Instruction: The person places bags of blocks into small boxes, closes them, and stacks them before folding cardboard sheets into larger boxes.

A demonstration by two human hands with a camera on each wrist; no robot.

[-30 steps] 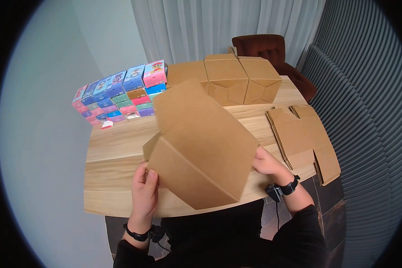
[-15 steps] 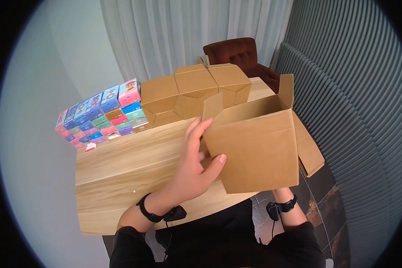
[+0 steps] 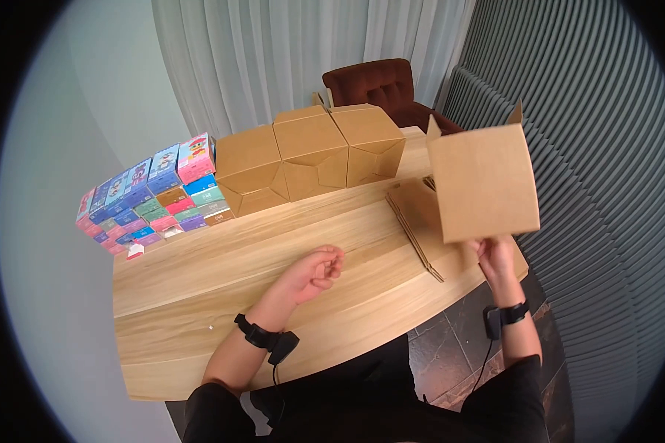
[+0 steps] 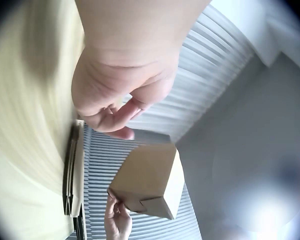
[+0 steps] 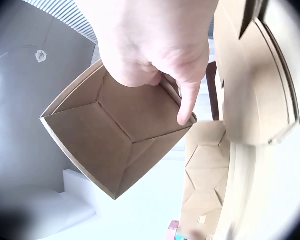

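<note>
A brown cardboard box [image 3: 488, 184] is held up at the right, above flat folded cardboard [image 3: 415, 214]. My right hand [image 3: 497, 262] grips its lower edge; in the right wrist view the thumb [image 5: 188, 102] lies along that rim. Two small flaps stick up at the box's top corners in the head view. A sunken side with creased panels [image 5: 90, 130] faces the right wrist camera. Over the middle of the table, my left hand [image 3: 314, 277] holds nothing, its fingers loosely curled. The left wrist view shows it apart from the box [image 4: 147, 172].
Three brown boxes [image 3: 314, 151] stand in a row along the table's back. Beside them at the left are stacked colourful small boxes [image 3: 148, 196], with a small white and red piece [image 3: 136, 251] in front. A brown chair [image 3: 373, 85] stands behind the table [image 3: 199, 288].
The box has turned and moved from in front of me to the right, over the folded cardboard. My left hand has let go and drawn back; the right hand still grips the box.
</note>
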